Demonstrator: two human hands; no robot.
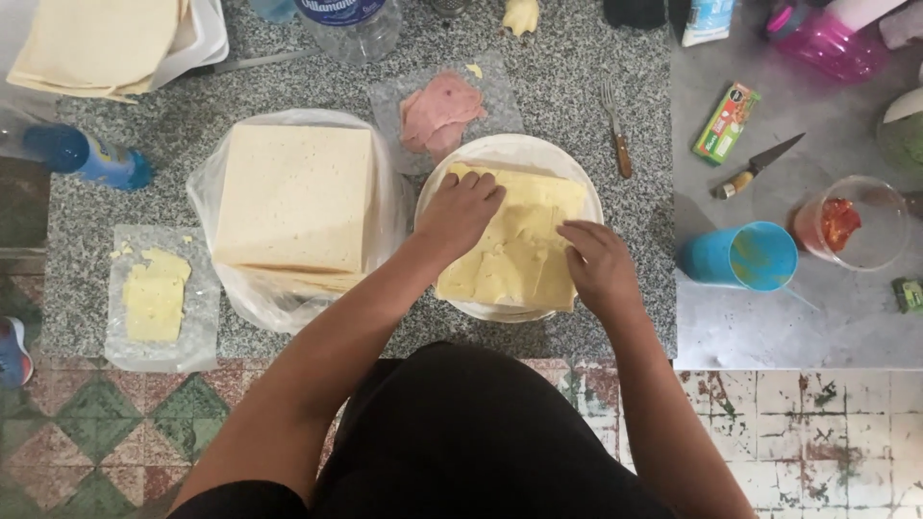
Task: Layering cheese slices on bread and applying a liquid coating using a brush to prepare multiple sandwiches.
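A white plate (510, 149) on the speckled granite counter carries a square bread slice covered with yellow cheese slices (524, 255). My left hand (460, 211) lies flat on the cheese at the plate's left side, fingers pressed down. My right hand (598, 261) pinches the cheese near the plate's right edge. Left of the plate, a stack of crustless bread slices (293, 197) rests on a clear plastic bag. Pink ham slices (440, 111) lie on a plastic sheet just behind the plate.
More cheese (154, 293) sits on plastic at the counter's left front. A fork (615, 125), a knife (755, 168), a blue cup (745, 255), a clear bowl with red sauce (851, 223), a small green box (726, 122) and bottles (87, 156) stand around. Tiled floor lies below.
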